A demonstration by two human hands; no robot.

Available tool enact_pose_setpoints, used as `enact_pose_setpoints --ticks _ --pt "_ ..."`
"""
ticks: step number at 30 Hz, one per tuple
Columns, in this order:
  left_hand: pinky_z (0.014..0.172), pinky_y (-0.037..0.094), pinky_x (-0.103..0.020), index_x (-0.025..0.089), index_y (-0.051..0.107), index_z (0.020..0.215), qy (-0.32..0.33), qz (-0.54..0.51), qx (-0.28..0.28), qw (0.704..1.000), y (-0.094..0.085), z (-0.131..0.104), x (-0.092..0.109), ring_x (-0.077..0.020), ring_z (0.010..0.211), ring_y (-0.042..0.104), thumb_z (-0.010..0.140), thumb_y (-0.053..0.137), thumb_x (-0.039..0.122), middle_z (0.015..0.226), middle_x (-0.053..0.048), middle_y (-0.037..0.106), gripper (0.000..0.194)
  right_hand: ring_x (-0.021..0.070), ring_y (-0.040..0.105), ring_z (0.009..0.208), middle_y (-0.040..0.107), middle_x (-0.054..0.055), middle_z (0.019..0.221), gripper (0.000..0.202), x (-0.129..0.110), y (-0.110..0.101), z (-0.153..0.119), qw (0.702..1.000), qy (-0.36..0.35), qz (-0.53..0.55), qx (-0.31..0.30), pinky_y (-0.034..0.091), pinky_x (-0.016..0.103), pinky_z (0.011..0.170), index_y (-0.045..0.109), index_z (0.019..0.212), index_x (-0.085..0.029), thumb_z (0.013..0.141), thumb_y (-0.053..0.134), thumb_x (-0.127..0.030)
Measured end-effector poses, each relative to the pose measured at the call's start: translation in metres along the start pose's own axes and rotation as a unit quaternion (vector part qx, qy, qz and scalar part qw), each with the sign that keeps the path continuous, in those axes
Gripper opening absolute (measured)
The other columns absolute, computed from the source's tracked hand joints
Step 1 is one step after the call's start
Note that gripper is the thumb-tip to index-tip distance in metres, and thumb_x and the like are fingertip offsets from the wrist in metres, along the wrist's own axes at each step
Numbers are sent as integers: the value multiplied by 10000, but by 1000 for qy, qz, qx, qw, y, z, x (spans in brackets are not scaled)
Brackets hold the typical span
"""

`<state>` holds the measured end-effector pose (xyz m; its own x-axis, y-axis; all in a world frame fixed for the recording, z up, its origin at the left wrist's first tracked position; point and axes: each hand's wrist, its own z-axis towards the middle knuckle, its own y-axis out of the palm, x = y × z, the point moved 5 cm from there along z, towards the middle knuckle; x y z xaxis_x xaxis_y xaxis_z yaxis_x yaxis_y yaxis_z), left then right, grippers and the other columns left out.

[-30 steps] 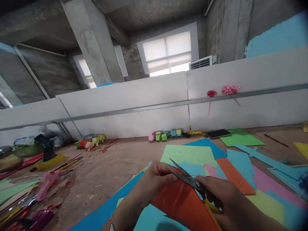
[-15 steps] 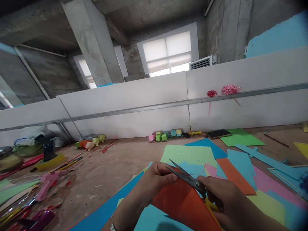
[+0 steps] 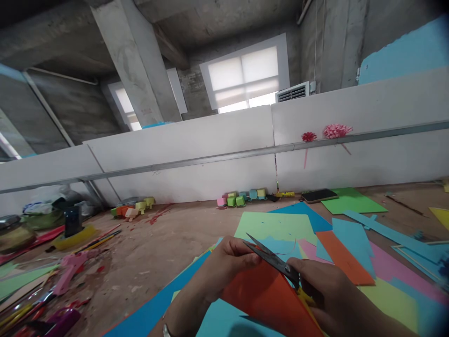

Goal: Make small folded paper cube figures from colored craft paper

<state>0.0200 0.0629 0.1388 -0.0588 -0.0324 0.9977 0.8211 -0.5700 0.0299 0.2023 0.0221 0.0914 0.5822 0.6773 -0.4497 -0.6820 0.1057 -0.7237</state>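
My left hand [image 3: 228, 267] pinches the upper edge of an orange sheet of paper [image 3: 261, 297], thumb on top. In my right hand [image 3: 326, 285] is a pair of scissors with yellow handles [image 3: 275, 260], its fingers wrapped round the handles. The slightly parted blades point up and left, crossing the sheet's top edge beside my left thumb. Below the orange sheet lies light blue paper [image 3: 224, 320]. Behind the scissors are a pale green sheet [image 3: 277, 224] and an orange strip [image 3: 345, 257].
Small paper blocks [image 3: 240, 198] and a dark phone [image 3: 320, 195] lie along the white wall. A pink glue gun [image 3: 70, 269], yellow tape roll [image 3: 75, 236] and purple tool [image 3: 61, 323] are at the left. Coloured sheets cover the right side.
The view has shifted very slightly. Both hands, the scissors and the orange sheet hold nearly the same position.
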Motion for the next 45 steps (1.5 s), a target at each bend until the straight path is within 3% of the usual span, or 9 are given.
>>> enact_pose_setpoints --ticks 13,22,27,30,32,35,38,42,45 --pt "851 459 -322 160 821 846 -25 11 23 999 -6 0 -8 -229 848 647 695 819 431 843 -95 768 310 175 583 656 660 49 788 261 3 2 -1 1000 -1 -4 15 428 254 582 618 1067 -205 817 556 -169" --pt "813 478 -290 159 811 745 -33 -5 35 999 -4 -1 -6 -205 806 653 654 847 413 780 -83 760 272 164 567 624 643 39 718 166 2 5 2 1000 7 6 6 391 251 558 614 925 -198 860 465 -166" --pt "656 481 -263 146 802 774 -74 -25 42 996 -7 -1 -12 -174 667 643 665 836 439 715 -80 747 314 156 570 595 636 18 697 194 14 -9 12 984 148 99 -9 433 253 547 646 929 -201 834 591 -361" --pt "643 468 -250 147 793 779 -58 12 55 997 -10 1 -10 -162 671 628 702 803 470 723 -69 740 332 179 597 588 631 25 694 407 28 -24 15 930 289 227 3 472 273 500 618 1063 -174 813 600 -495" --pt "635 458 -242 147 784 769 -43 44 67 996 -11 2 -9 -154 674 610 721 781 485 727 -61 732 342 201 641 655 656 43 743 507 30 -30 17 898 323 300 -2 515 286 536 583 1117 -154 765 658 -512" --pt "632 450 -241 146 769 759 -30 67 96 993 -13 3 -8 -150 675 591 721 771 501 734 -53 722 357 200 664 754 682 48 809 448 26 -30 19 894 305 325 -43 543 289 664 591 1014 -164 647 766 -352" --pt "629 448 -250 143 767 783 -20 77 116 990 -14 4 -8 -160 682 585 718 759 523 730 -53 712 386 168 632 691 664 15 746 291 23 -21 18 912 280 295 -58 510 264 609 593 889 -181 626 707 -229" --pt "638 453 -264 144 763 872 -18 94 116 989 -17 7 -5 -172 698 591 715 744 511 756 -45 704 400 157 605 682 647 11 738 219 25 -21 19 932 239 271 -2 496 260 603 631 882 -175 665 627 -209" --pt "569 406 -233 152 753 847 -52 160 111 979 -22 8 -6 -150 650 565 586 825 328 731 -13 684 322 172 615 704 662 26 769 253 29 -33 20 932 251 259 44 512 270 604 657 919 -168 674 635 -230"
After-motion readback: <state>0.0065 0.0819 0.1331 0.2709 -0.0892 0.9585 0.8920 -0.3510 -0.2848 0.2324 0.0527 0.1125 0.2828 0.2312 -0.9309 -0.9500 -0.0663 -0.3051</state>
